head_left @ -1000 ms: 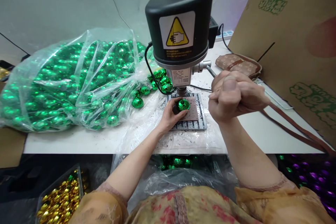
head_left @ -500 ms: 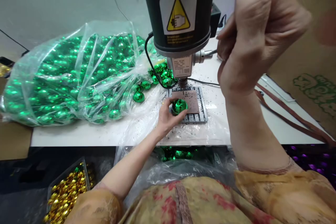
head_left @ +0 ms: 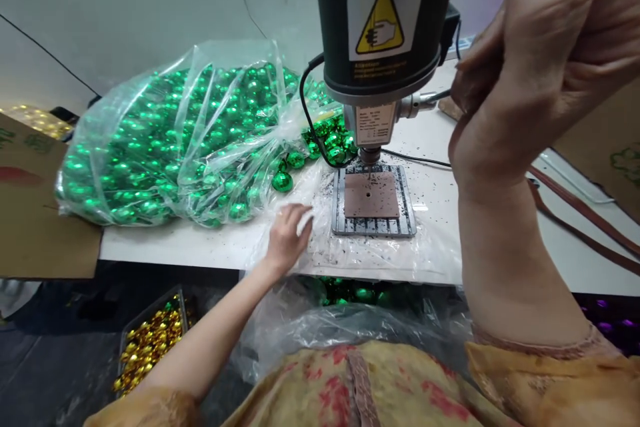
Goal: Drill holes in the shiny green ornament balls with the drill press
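My left hand (head_left: 290, 235) is over the table's front part, fingers apart and holding nothing, left of the drill press base (head_left: 340, 223). Close beyond it lies a shiny green ball (head_left: 282, 181), with more green balls (head_left: 340, 141) spilling from a clear bag. My right hand (head_left: 530, 73), raised at the upper right, is wrapped round the feed handle (head_left: 440, 96) of the drill press (head_left: 383, 27). Under the drill chuck (head_left: 370, 156), a brown square pad (head_left: 385, 203) with a small dark hole rests on the slotted base; no ball lies on it.
A large clear bag of green balls (head_left: 145, 147) fills the table's left side. Below stands a bin of gold balls (head_left: 183, 310); more green balls (head_left: 363, 295) lie in plastic under the front edge. Dark shavings litter the tabletop. Brown straps (head_left: 590, 213) lie at right, by a cardboard box (head_left: 605, 127).
My left hand has let go of the green ball it held on the pad and moved left, off the base. My right hand stays on the handle. The view has shifted.
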Available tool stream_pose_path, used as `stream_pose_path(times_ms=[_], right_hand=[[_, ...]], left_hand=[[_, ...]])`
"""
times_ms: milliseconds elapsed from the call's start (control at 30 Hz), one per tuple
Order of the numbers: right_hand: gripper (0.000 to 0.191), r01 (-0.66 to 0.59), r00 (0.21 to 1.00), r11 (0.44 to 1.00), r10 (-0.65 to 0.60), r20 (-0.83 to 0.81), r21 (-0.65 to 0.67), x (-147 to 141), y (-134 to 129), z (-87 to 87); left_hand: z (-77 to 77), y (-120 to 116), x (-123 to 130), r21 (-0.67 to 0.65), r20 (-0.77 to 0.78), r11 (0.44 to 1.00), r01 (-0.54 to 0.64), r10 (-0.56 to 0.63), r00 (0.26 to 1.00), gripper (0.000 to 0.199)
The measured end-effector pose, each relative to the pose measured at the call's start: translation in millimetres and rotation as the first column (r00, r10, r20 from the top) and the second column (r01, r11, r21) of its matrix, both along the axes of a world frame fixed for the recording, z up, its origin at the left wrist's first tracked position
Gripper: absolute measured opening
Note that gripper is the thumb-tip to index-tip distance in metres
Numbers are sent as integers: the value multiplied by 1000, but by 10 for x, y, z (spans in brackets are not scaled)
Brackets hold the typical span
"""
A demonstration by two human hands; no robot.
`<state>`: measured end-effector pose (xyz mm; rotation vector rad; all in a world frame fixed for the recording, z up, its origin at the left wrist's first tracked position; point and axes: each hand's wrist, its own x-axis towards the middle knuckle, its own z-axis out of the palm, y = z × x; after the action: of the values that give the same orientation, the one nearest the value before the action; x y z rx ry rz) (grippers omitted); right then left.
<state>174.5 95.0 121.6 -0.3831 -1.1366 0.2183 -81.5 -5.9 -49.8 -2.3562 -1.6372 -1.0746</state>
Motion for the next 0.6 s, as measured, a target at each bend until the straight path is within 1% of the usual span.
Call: stream_pose_path(times_ms=[33, 67, 100, 133, 167, 233, 333, 367, 400, 433, 467, 533, 567, 600], right_hand=[[40, -4, 1000, 1000, 4, -15, -7, -10, -9, 8], [40, -16, 999, 1000, 16, -27, -13, -18, -15, 16], [40, -29, 999, 1000, 29, -43, -5, -25, -18, 22], [39, -44, 998, 999, 44, -51, 8, -28, -16, 25], [39, -54, 997, 998, 56, -53, 32, -29, -9, 24], [37, -59, 996, 996, 63, -59, 70, -26, 21, 15], [38, -46, 996, 993, 54, -69, 112, -26, 73, -1], [38, -39, 996, 992, 49, -74, 121, -31, 84, -2], [39, -34, 996, 991, 44, -78, 126, -37, 90, 0], [39, -28, 996, 992, 38, -82, 126, -46, 89, 6], [39, -22, 996, 992, 33, -89, 121, -55, 83, 14], [38, -24, 995, 995, 33, -95, 92, -73, 57, 34], [38, -26, 995, 996, 34, -98, 82, -79, 41, 42], [37, -26, 994, 997, 34, -100, 78, -82, 23, 50]], left_hand=[[15, 202, -95, -23, 37, 993, -119, 120, 992, 25], [24, 393, -188, -73, 68, 973, -220, 224, 972, 29], [26, 562, -275, -123, 86, 951, -284, 295, 952, 34], [23, 703, -351, -159, 95, 936, -313, 330, 939, 38], [16, 813, -413, -191, 102, 927, -322, 345, 933, 41], [6, 935, -488, -227, 118, 928, -296, 327, 937, 40], [30, 926, -463, -247, 152, 939, -241, 283, 947, 38], [47, 890, -415, -252, 178, 945, -211, 260, 949, 40], [62, 845, -347, -273, 240, 949, -155, 223, 945, 43], [75, 796, -263, -310, 342, 948, -68, 178, 923, 46], [81, 747, -164, -350, 473, 936, 47, 133, 871, 48], [77, 663, 54, -390, 716, 873, 294, 86, 692, 49], [67, 634, 163, -387, 786, 841, 379, 85, 613, 50], [54, 615, 264, -382, 814, 824, 419, 86, 574, 51]])
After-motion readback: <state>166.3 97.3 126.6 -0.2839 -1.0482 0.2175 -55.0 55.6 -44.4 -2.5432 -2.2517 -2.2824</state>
